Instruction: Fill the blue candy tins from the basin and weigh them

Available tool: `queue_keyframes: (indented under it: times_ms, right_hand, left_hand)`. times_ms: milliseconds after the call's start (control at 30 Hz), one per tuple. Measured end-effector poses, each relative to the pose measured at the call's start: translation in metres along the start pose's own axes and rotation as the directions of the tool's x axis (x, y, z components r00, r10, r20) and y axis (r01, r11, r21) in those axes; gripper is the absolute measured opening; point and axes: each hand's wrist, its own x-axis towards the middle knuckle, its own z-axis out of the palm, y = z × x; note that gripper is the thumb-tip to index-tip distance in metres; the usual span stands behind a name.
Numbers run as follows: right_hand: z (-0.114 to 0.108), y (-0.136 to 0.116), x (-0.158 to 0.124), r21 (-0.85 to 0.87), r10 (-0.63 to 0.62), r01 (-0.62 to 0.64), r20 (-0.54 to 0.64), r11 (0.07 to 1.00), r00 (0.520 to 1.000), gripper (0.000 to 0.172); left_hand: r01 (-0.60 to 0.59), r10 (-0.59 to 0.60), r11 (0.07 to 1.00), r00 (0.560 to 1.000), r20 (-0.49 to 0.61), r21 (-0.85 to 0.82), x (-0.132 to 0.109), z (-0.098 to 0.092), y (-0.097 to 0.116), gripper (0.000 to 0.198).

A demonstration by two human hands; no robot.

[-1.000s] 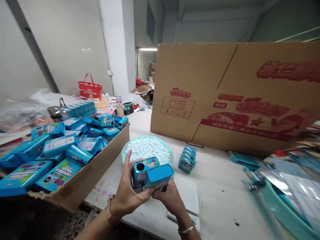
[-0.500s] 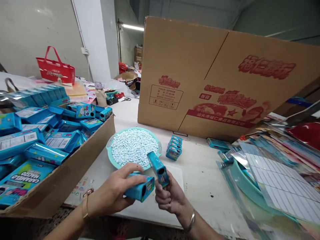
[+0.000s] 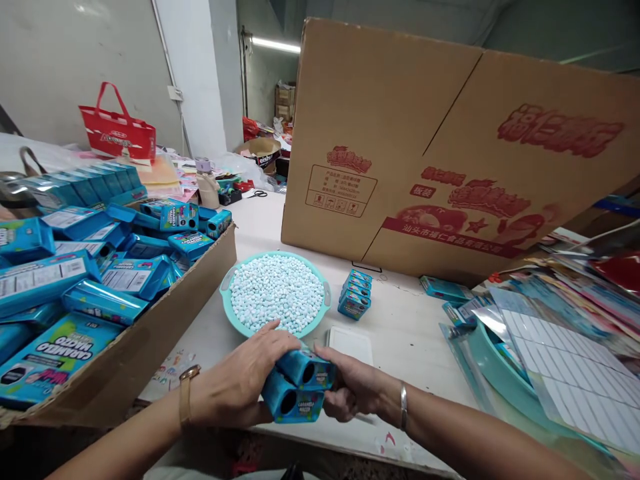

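Two blue candy boxes (image 3: 295,404) with round dark holes in their ends are pressed together, one above the other, between my hands. My left hand (image 3: 245,377) wraps them from the left, fingers over the upper box. On their right side, my right hand (image 3: 350,383) grips them with the thumb along the upper edge and the fingers curled below. Just beyond my hands stands a turquoise bowl (image 3: 226,313) full of small pale blue and white candies (image 3: 275,290). Right of the bowl is a short row of similar blue boxes (image 3: 355,295).
An open carton (image 3: 165,333) heaped with blue boxes stands at left. A large cardboard box (image 3: 400,147) blocks the back. A small white tray (image 3: 351,341) lies behind my right hand. At right are a second turquoise basin (image 3: 505,370) and plastic sheets (image 3: 565,373).
The two boxes, held apart half a second ago, are now stacked against each other. My right hand has lowered its box onto the left hand's one. The view has shifted slightly.
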Motion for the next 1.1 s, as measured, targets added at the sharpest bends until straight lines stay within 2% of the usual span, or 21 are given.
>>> queue_keyframes:
  times_ms: [67,100,133,200,233,267,300,333,400,467,500,567,600,667,767,833,900,933,1000,1033,1100]
  right_hand:
    - [0.004,-0.009,-0.006,-0.106,-0.170,0.163,-0.057,0.981,0.984,0.087]
    - [0.007,-0.014,-0.009,-0.193,-0.295,0.274,-0.090,0.942,0.951,0.089]
    - [0.011,-0.018,-0.012,-0.298,-0.434,0.381,-0.133,0.875,0.891,0.087]
    - [0.019,-0.025,-0.014,-0.523,-0.671,0.492,-0.228,0.696,0.706,0.073]
    - [0.023,-0.027,-0.012,-0.616,-0.741,0.482,-0.267,0.623,0.616,0.072]
    - [0.026,-0.028,-0.009,-0.687,-0.785,0.449,-0.296,0.571,0.545,0.079]
    - [0.029,-0.027,-0.003,-0.735,-0.809,0.416,-0.306,0.535,0.501,0.086]
    - [0.030,-0.026,0.004,-0.769,-0.826,0.392,-0.298,0.505,0.480,0.085]
    - [0.029,-0.022,0.021,-0.823,-0.866,0.375,-0.254,0.427,0.430,0.065]
    - [0.025,-0.021,0.039,-0.864,-0.921,0.373,-0.220,0.337,0.322,0.054]
    - [0.024,-0.021,0.046,-0.880,-0.941,0.368,-0.209,0.300,0.267,0.057]
    - [0.023,-0.026,0.058,-0.904,-0.962,0.341,-0.204,0.257,0.183,0.079]
    - [0.023,-0.030,0.063,-0.915,-0.963,0.310,-0.215,0.257,0.163,0.090]
    - [0.024,-0.038,0.069,-0.938,-0.957,0.201,-0.261,0.283,0.130,0.098]
    - [0.024,-0.050,0.077,-0.951,-0.947,-0.040,-0.308,0.305,0.088,0.090]
    - [0.023,-0.054,0.081,-0.933,-0.948,-0.220,-0.308,0.283,0.085,0.087]
    - [0.023,-0.056,0.084,-0.887,-0.945,-0.391,-0.310,0.246,0.109,0.084]
    - [0.023,-0.056,0.084,-0.860,-0.942,-0.460,-0.312,0.223,0.125,0.083]
    - [0.025,-0.058,0.082,-0.812,-0.936,-0.555,-0.315,0.179,0.159,0.082]
    - [0.027,-0.059,0.081,-0.796,-0.933,-0.585,-0.314,0.156,0.178,0.081]
    - [0.030,-0.064,0.077,-0.774,-0.926,-0.624,-0.305,0.106,0.222,0.082]
  left_hand:
    - [0.043,-0.044,0.999,0.993,-0.111,-0.014,-0.002,0.005,-0.006,0.095]
    - [0.088,-0.096,0.995,0.980,-0.175,-0.049,-0.003,0.007,-0.010,0.094]
    - [0.153,-0.178,0.981,0.954,-0.241,-0.120,-0.004,0.009,-0.013,0.089]
    - [0.264,-0.407,0.879,0.849,-0.337,-0.396,-0.005,0.014,-0.019,0.078]
    - [0.271,-0.519,0.775,0.788,-0.331,-0.571,-0.004,0.018,-0.022,0.074]
    - [0.238,-0.603,0.640,0.745,-0.286,-0.731,-0.004,0.021,-0.024,0.072]
    - [0.183,-0.654,0.489,0.724,-0.220,-0.853,-0.002,0.025,-0.027,0.072]
    - [0.121,-0.676,0.345,0.720,-0.157,-0.931,0.000,0.028,-0.029,0.071]
    - [0.018,-0.695,0.162,0.711,-0.101,-0.987,0.008,0.032,-0.035,0.067]
    - [-0.053,-0.731,0.103,0.673,-0.112,-0.993,0.019,0.032,-0.040,0.063]
    - [-0.075,-0.747,0.096,0.654,-0.122,-0.993,0.025,0.031,-0.044,0.062]
    - [-0.090,-0.771,0.098,0.623,-0.133,-0.991,0.037,0.027,-0.051,0.060]
    - [-0.087,-0.783,0.106,0.607,-0.137,-0.991,0.042,0.025,-0.054,0.057]
    - [-0.073,-0.812,0.168,0.555,-0.180,-0.983,0.051,0.020,-0.061,0.050]
    - [0.053,-0.824,0.398,0.459,-0.332,-0.916,0.055,0.012,-0.070,0.043]
    - [0.220,-0.797,0.526,0.465,-0.386,-0.821,0.054,0.003,-0.074,0.044]
    - [0.349,-0.787,0.559,0.509,-0.348,-0.752,0.050,-0.007,-0.077,0.047]
    - [0.386,-0.797,0.539,0.521,-0.306,-0.749,0.048,-0.012,-0.078,0.048]
    - [0.429,-0.847,0.424,0.499,-0.182,-0.797,0.045,-0.022,-0.079,0.053]
    - [0.437,-0.867,0.332,0.491,-0.088,-0.836,0.045,-0.026,-0.079,0.056]
    - [0.425,-0.853,0.129,0.508,0.119,-0.896,0.046,-0.033,-0.077,0.065]
